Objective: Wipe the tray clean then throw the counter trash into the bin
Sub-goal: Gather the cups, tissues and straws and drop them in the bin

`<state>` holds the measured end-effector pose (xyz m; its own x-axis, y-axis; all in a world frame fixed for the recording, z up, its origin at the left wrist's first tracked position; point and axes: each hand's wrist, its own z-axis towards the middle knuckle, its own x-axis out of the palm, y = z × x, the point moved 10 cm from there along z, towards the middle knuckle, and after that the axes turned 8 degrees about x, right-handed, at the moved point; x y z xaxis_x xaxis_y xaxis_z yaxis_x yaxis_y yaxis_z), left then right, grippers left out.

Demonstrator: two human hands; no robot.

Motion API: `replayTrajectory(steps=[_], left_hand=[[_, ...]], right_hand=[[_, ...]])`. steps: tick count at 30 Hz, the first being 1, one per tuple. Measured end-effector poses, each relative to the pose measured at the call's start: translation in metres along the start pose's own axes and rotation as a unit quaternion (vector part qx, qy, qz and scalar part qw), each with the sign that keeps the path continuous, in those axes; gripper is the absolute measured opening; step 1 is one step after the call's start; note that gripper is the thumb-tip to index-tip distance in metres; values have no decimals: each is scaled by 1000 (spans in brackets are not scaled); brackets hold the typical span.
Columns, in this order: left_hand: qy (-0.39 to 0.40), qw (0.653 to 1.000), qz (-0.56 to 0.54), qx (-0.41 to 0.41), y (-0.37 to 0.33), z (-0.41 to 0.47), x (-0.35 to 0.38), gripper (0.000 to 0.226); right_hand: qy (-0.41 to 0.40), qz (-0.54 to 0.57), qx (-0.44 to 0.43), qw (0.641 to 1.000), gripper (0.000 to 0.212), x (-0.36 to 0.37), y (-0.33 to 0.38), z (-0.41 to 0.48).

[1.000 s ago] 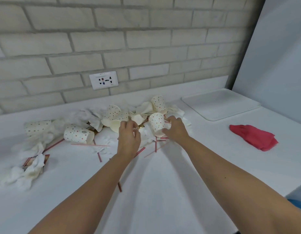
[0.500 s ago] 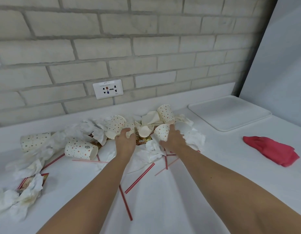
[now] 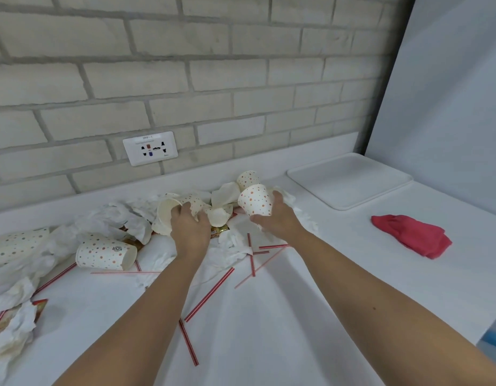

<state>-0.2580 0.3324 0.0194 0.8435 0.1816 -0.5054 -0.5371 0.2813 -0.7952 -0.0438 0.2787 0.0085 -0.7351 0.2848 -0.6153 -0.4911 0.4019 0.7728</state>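
Note:
A heap of trash lies on the white counter (image 3: 269, 344) by the brick wall: dotted paper cups, crumpled white tissues (image 3: 110, 218), red-striped straws (image 3: 209, 293) and small wrappers. My left hand (image 3: 189, 227) grips a crushed dotted cup (image 3: 171, 210) in the middle of the heap. My right hand (image 3: 277, 218) holds another dotted cup (image 3: 255, 200), lifted a little with its base up. A white tray (image 3: 349, 179) sits at the back right. A red cloth (image 3: 412, 238) lies in front of the tray.
A whole dotted cup (image 3: 106, 253) lies on its side at the left, and another cup (image 3: 17, 245) lies at the far left. More tissues (image 3: 13, 327) and a wrapper lie at the left front. A grey panel (image 3: 450, 79) bounds the right side. A wall socket (image 3: 150, 148) sits above the heap.
Both hands have closed round cups in the heap. The right hand has raised its cup off the pile, and the camera has moved closer.

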Motion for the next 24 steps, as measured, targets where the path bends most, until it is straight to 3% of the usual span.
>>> replayTrajectory(steps=[11,24], left_hand=[[-51,984,10,171,-109,-44,2,40],[78,956,-106,262,-237,-182,111,31]], right_hand=[[22,30,-12,999,83,-62,-31,-56],[-61,8,56,997,76,-198,-182,-147]])
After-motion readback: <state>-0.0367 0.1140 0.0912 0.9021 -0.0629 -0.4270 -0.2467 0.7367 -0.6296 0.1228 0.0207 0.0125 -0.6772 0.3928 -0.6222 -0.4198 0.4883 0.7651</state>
